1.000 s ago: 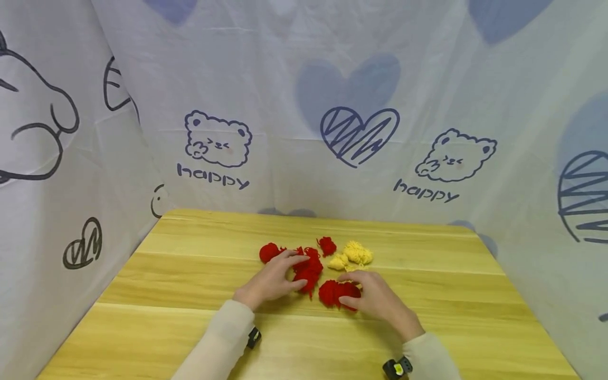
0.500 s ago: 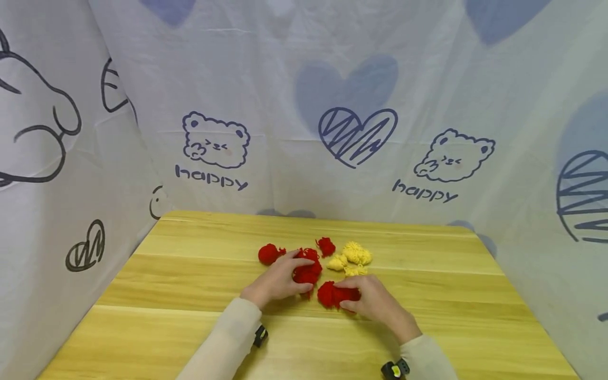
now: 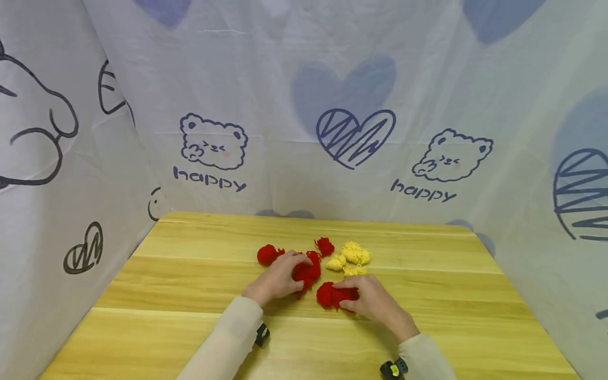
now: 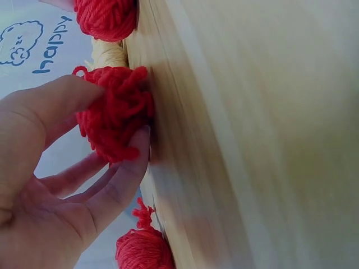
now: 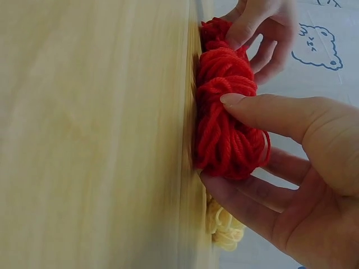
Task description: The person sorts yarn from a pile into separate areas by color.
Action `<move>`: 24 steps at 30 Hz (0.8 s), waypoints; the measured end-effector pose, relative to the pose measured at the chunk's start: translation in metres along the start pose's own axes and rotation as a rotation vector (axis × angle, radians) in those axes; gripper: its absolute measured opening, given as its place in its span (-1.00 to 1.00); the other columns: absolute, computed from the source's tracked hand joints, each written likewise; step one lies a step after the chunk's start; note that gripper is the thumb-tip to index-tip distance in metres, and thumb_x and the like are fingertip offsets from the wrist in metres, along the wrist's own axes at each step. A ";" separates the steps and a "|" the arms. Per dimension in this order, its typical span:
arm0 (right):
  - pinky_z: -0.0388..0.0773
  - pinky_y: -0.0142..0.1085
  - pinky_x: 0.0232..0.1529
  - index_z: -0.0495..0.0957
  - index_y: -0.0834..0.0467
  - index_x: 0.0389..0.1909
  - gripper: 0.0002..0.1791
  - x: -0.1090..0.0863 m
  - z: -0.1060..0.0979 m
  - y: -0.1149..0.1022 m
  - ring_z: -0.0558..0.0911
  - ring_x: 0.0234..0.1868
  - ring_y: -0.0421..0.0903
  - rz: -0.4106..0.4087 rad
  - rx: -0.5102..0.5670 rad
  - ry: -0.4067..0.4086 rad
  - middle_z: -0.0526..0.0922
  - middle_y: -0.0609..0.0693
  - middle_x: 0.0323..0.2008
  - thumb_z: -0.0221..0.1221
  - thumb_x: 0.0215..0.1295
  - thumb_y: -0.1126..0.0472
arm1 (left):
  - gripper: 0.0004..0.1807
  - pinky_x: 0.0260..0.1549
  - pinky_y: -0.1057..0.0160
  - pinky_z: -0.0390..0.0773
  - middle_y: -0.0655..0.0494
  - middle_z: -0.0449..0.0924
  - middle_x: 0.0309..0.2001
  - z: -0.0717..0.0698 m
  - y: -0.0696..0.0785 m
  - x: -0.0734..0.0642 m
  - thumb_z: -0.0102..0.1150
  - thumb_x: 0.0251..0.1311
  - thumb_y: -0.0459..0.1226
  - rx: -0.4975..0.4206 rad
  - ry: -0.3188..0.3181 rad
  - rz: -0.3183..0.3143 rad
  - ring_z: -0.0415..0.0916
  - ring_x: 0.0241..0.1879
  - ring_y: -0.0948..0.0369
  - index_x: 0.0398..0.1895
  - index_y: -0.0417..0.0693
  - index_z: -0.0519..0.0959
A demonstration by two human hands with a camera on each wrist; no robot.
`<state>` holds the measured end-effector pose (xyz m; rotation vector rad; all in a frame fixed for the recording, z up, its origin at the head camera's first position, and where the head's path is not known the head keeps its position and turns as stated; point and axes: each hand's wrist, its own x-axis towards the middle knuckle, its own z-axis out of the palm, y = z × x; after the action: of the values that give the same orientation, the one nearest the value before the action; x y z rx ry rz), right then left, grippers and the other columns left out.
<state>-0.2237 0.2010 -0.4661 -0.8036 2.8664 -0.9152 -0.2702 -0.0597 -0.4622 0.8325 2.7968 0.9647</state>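
In the head view, my left hand [image 3: 279, 278] grips a bundle of red yarn [image 3: 309, 272] near the middle of the table. Its thumb and fingers pinch the loose strands of that yarn [image 4: 119, 109] in the left wrist view. To the right and a little nearer, my right hand [image 3: 378, 302] holds a longer red yarn bundle [image 3: 326, 295] by its right end. The right wrist view has the thumb on top of this wound skein [image 5: 230, 126] and the fingers at its far end. Both bundles lie low at the tabletop, a small gap apart.
A small red yarn ball [image 3: 268, 255] lies beyond the left hand, and another red clump [image 3: 325, 246] sits farther back. Several yellow yarn bundles [image 3: 355, 253] are grouped behind the right hand. A printed white cloth [image 3: 285, 174] hangs behind the wooden table [image 3: 190, 253].
Both hands have closed in on their red yarn bundles. The left hand has moved slightly right, and its bundle has shifted a little. The small red ball and the yellow yarn stay in place.
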 end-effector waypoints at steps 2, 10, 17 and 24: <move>0.67 0.01 0.15 0.73 0.20 0.08 -0.62 0.000 0.001 0.000 0.74 0.12 0.12 0.001 0.002 0.001 0.78 0.11 0.07 0.42 0.22 0.32 | -0.60 0.20 -0.04 0.58 -0.07 0.55 0.11 0.000 -0.001 0.001 0.36 0.20 -0.41 -0.008 0.010 0.005 0.50 0.10 -0.01 0.12 -0.03 0.62; 0.67 0.00 0.14 0.74 0.20 0.06 -0.64 0.000 0.001 0.000 0.75 0.10 0.12 -0.008 -0.003 0.010 0.79 0.12 0.05 0.42 0.21 0.33 | -0.76 -0.09 0.14 0.59 0.02 0.62 -0.10 0.000 -0.006 0.001 0.38 0.20 -0.41 -0.029 0.072 -0.013 0.51 -0.15 0.08 -0.06 -0.06 0.70; 0.68 0.00 0.14 0.73 0.21 0.07 -0.63 0.000 0.000 0.000 0.75 0.10 0.13 -0.005 -0.006 0.003 0.78 0.13 0.05 0.41 0.22 0.33 | -0.83 0.02 0.02 0.70 -0.03 0.73 -0.05 -0.002 -0.008 -0.001 0.36 0.22 -0.43 -0.075 0.103 -0.031 0.67 -0.06 0.02 -0.12 -0.14 0.74; 0.69 -0.02 0.11 0.74 0.22 0.05 -0.64 0.000 0.001 0.001 0.76 0.08 0.12 -0.011 -0.006 0.014 0.79 0.14 0.03 0.42 0.21 0.33 | -0.87 -0.05 0.07 0.73 -0.03 0.77 -0.12 -0.003 -0.009 -0.002 0.35 0.21 -0.45 -0.067 0.120 -0.009 0.70 -0.14 0.06 -0.20 -0.16 0.76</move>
<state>-0.2239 0.2012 -0.4675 -0.8169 2.8815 -0.9172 -0.2735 -0.0677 -0.4651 0.7782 2.8453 1.1366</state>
